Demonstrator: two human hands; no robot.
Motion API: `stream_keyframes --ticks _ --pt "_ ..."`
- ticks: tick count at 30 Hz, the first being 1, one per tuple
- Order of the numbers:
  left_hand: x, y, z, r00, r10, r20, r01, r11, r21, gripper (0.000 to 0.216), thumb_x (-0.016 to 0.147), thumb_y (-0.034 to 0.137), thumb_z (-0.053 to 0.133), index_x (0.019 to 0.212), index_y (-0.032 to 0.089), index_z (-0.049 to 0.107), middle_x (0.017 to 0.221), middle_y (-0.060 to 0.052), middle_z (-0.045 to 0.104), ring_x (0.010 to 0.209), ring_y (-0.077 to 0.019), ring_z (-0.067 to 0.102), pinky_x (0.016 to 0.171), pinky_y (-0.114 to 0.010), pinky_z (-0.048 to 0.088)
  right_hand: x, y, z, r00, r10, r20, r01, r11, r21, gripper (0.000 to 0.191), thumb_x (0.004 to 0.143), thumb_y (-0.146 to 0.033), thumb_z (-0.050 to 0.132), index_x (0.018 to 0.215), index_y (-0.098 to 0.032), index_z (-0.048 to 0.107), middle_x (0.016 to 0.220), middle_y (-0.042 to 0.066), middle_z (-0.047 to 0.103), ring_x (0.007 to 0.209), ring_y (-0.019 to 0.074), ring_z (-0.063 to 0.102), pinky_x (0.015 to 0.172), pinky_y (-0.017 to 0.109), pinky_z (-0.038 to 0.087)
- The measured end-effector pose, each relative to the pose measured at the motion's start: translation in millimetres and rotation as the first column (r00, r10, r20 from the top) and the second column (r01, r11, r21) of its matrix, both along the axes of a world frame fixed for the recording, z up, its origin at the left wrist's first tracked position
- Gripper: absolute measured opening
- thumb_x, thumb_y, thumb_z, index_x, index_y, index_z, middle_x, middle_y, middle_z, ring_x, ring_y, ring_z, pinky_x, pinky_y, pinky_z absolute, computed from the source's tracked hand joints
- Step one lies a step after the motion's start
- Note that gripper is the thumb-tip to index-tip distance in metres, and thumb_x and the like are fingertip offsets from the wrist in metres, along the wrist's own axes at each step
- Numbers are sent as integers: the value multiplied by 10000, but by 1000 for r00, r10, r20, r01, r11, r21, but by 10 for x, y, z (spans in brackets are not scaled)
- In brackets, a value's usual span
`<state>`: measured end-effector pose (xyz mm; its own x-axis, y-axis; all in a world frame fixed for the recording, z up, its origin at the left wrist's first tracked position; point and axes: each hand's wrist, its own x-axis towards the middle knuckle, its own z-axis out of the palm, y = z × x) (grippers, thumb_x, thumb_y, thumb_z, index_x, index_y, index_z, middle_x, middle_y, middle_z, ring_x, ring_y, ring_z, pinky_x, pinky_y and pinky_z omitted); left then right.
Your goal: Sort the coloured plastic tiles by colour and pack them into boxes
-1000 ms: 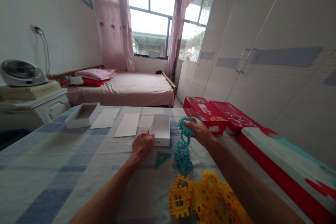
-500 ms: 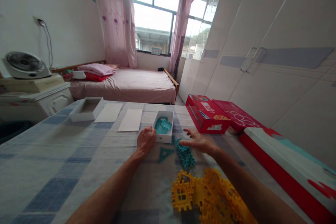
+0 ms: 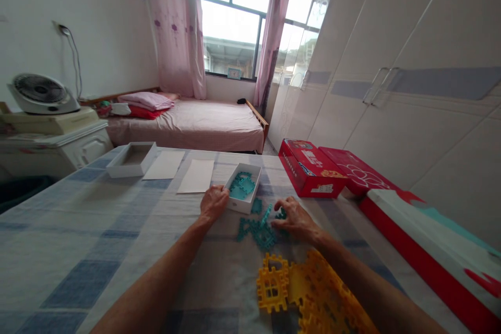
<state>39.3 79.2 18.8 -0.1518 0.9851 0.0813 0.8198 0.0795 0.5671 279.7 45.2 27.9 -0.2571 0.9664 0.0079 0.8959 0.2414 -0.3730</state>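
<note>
My left hand (image 3: 214, 202) is closed on the left wall of a small white box (image 3: 256, 188), which stands slightly turned on the cloth. Teal interlocking plastic pieces (image 3: 242, 186) lie inside it. Right of the box, my right hand (image 3: 294, 217) has its thumb and fingers curled round a teal building piece (image 3: 281, 213), partly hidden by the fingers. Another teal piece (image 3: 266, 215) stands tilted close to the thumb. More loose teal pieces (image 3: 263, 235) are spread on the cloth in front of the box. Nearer to me lie yellow interlocking pieces (image 3: 273, 288), some under my right forearm.
An open white box (image 3: 131, 168) and two white flat sheets (image 3: 163, 165) lie at the far left of the table. At the right stand a red box (image 3: 309, 172), a flatter red box (image 3: 356, 167) and a long white-and-red box (image 3: 426, 250).
My right hand has closed from a spread pose onto a teal piece. The teal stack has come apart and spread toward the left. The small white box has turned a little.
</note>
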Motion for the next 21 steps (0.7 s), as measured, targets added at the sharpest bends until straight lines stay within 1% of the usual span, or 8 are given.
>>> stream_keyframes --ticks 3,6,10,12,14,17,19,21 --pt "21 -10 8 999 52 -14 -52 997 55 341 833 230 332 794 165 665 876 -73 671 820 -177 610 692 -239 410 82 67 -108 996 10 -93 -9 1000 13 191 676 -320 630 827 -204 644 869 41 601 805 169 553 727 269 421" --pt "27 -17 3 994 104 -23 -101 989 110 368 850 227 286 843 166 649 1002 -95 638 892 -193 600 755 -263 417 176 146 -124 956 -35 -291 35 999 -8 113 681 -299 608 701 -188 616 705 11 610 674 141 547 626 246 418" --pt "4 -7 -31 993 112 -30 -107 987 119 368 852 215 281 822 160 643 984 -99 636 869 -190 603 760 -268 423 96 316 77 751 -220 -622 185 975 -122 269 650 -420 641 689 -164 567 526 -34 510 452 86 434 427 213 326" --pt "-8 -3 -54 995 95 -40 -90 989 118 362 856 218 285 817 160 640 958 -91 640 860 -186 602 755 -264 425 -115 425 220 693 -213 -688 195 975 -105 316 634 -455 659 707 -161 567 525 -40 499 436 76 414 407 206 304" --pt "-22 -4 -77 996 72 -56 -64 990 128 361 867 228 282 824 161 635 942 -82 640 877 -179 595 769 -254 422 -396 536 335 720 -137 -680 167 986 -22 332 677 -480 630 749 -157 596 597 -16 553 510 93 476 477 217 368" --pt "-48 -4 -105 996 44 -80 -32 989 147 367 878 233 275 820 158 629 933 -79 638 902 -168 589 798 -235 410 -733 643 393 823 -34 -566 123 985 120 395 820 -508 467 924 -158 617 865 49 633 771 145 569 720 268 445" --pt "-62 1 -114 995 49 -83 -36 988 151 372 879 231 271 809 159 630 935 -84 641 892 -168 593 791 -234 411 -782 635 350 861 -40 -506 146 974 172 438 860 -489 408 1044 -136 590 1046 102 598 922 179 553 858 313 410" --pt "-65 9 -111 995 76 -71 -65 986 150 377 878 232 269 810 162 632 953 -89 641 875 -174 599 767 -245 417 -690 564 265 902 -61 -427 145 975 167 495 841 -496 441 1103 -96 568 1118 150 554 992 217 530 911 348 377"
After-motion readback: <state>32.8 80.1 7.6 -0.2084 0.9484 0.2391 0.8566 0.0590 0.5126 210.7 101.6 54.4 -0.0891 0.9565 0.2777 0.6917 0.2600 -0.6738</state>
